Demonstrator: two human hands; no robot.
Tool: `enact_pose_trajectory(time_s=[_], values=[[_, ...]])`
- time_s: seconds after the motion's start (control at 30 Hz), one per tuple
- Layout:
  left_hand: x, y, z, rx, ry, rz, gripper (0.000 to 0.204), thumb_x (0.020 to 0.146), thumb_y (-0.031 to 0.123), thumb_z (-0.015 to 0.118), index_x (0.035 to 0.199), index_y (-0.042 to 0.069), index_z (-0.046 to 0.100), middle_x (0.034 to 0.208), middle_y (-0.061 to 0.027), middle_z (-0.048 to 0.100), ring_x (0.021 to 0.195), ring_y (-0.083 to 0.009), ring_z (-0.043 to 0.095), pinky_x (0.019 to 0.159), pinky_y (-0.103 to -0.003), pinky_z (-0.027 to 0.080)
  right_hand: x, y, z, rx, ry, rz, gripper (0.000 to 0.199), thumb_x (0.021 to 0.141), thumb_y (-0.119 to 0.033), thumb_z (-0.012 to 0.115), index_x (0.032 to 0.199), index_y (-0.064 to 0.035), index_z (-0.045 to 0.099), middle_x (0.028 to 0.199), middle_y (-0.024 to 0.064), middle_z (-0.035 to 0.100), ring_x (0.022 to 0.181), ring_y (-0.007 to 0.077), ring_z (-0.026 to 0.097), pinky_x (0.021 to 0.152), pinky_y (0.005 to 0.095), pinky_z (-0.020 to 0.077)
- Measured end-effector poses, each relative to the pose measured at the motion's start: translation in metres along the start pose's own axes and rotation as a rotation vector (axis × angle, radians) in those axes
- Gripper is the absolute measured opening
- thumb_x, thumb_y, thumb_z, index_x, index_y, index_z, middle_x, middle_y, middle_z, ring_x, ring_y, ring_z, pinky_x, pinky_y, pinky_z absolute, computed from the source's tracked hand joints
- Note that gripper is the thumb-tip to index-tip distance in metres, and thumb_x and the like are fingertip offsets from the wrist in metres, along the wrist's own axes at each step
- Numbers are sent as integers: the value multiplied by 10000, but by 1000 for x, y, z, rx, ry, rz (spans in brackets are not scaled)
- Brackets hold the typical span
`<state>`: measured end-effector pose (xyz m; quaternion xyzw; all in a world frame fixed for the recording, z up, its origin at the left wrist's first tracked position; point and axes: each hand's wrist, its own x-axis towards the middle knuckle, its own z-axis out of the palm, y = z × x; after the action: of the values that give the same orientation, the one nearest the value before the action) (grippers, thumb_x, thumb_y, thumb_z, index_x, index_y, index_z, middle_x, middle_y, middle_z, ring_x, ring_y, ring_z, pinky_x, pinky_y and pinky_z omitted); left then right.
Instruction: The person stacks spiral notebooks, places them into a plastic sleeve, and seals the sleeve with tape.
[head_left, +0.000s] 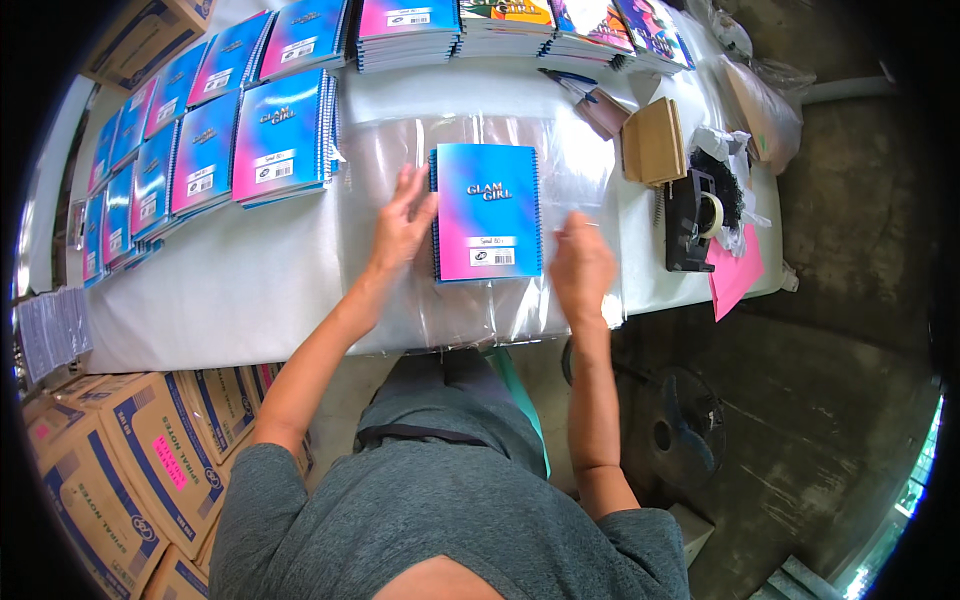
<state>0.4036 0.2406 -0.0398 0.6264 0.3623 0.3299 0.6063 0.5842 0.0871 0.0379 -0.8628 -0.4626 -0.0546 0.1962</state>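
A blue-and-pink spiral notebook stack (488, 210) lies in front of me, with wire coils showing along both side edges. Beneath it is a clear plastic sheet (390, 150), spread over the white table covering. My left hand (403, 225) is beside the stack's left edge, fingers apart and holding nothing. On the other side, my right hand (583, 265) is just off the stack's right edge, over the plastic. Its fingers are curled in and slightly blurred by motion; whether anything is in them is hidden.
More notebook stacks (278, 135) fill the table's left and far sides. To the right are a black tape dispenser (690, 225), a brown block-like piece (653, 142) and pink paper (737, 272). Cardboard boxes (165, 455) stand at lower left; a fan (685, 425) is at lower right.
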Motion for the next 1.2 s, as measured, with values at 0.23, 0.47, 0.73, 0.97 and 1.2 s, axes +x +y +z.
enact_pose_trajectory(time_s=[0.23, 0.47, 0.73, 0.97, 1.2], values=[[7, -3, 41, 340, -84, 7, 889, 766, 406, 771, 1456, 58, 330, 1526, -292, 142, 1431, -373, 168, 1148, -419, 205, -24, -78, 31, -174, -697, -457, 355, 772, -26, 607, 1109, 85, 604, 1179, 368, 542, 803, 336, 685, 658, 386, 563], [-11, -12, 47, 38, 14, -240, 1060, 751, 316, 787, 1475, -51, 105, 1486, -320, 241, 1390, -392, 276, 1121, -380, 288, 108, 5, -14, 543, -620, -223, 291, 846, 14, 616, 1124, -64, 649, 1048, 102, 698, 929, 233, 676, 748, 327, 526], [-18, -32, 44, 159, 75, -144, 923, 812, 218, 711, 1477, -45, 127, 1472, -301, 301, 1376, -377, 318, 1118, -360, 282, 58, 4, 48, 498, -430, -501, 304, 785, 6, 672, 1082, -37, 632, 1192, 120, 594, 1048, 300, 587, 869, 376, 483], [-29, -36, 27, 254, 219, 16, 832, 862, 264, 652, 1486, -7, 173, 1520, -244, 251, 1438, -341, 181, 1152, -421, 190, 15, 14, 67, 409, -327, -661, 447, 782, -127, 708, 1212, -61, 604, 1379, 101, 495, 1264, 295, 456, 1047, 457, 354], [-64, -50, -18, 1447, 234, 7, 573, 895, 353, 607, 1413, 172, 442, 1501, -29, 367, 1447, -354, 122, 1127, -591, 129, 18, 17, 68, 431, -330, -702, 448, 792, -143, 704, 1219, -60, 597, 1381, 106, 488, 1274, 294, 444, 1049, 458, 351]])
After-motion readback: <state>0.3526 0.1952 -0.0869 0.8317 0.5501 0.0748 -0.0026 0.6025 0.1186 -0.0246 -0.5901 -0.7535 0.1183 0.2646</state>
